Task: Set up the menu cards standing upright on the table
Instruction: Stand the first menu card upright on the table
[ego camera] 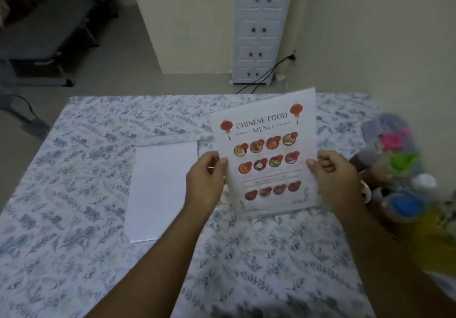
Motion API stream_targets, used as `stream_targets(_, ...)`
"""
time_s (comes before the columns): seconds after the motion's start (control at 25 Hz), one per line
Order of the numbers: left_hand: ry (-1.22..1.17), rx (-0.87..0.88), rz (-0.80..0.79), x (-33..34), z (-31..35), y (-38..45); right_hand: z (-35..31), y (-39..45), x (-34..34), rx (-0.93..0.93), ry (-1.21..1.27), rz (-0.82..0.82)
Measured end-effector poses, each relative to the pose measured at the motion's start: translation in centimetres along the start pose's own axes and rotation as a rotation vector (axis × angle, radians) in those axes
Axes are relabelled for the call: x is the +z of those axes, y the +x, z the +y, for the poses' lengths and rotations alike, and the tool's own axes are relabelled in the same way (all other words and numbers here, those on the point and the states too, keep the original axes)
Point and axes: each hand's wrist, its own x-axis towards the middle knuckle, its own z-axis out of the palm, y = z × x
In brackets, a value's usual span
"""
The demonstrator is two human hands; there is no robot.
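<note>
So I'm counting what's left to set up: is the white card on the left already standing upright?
No, the white card lies flat on the tablecloth, left of the menu.

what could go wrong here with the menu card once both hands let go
1. The menu card is held only at its side edges by the left hand and right hand; thin and tilted, it may flop over once released.
2. The colourful containers stand close on the right; a falling card or withdrawing arm might knock them.

Menu card (266, 154) between both hands
</note>
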Motion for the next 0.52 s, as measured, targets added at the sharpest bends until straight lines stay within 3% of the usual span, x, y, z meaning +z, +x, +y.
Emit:
stream_targets(0.28, 0.042, 0.171, -0.046, 3.9, -0.9, -0.1, 5.3, 0.8, -0.6, -0.013, 0.138, 0.027)
stream_targets(0.52, 0.111, 0.265, -0.029, 4.7, -1.4, -0.6, 6.9, 0.3, -1.2, -0.084, 0.099, -0.005)
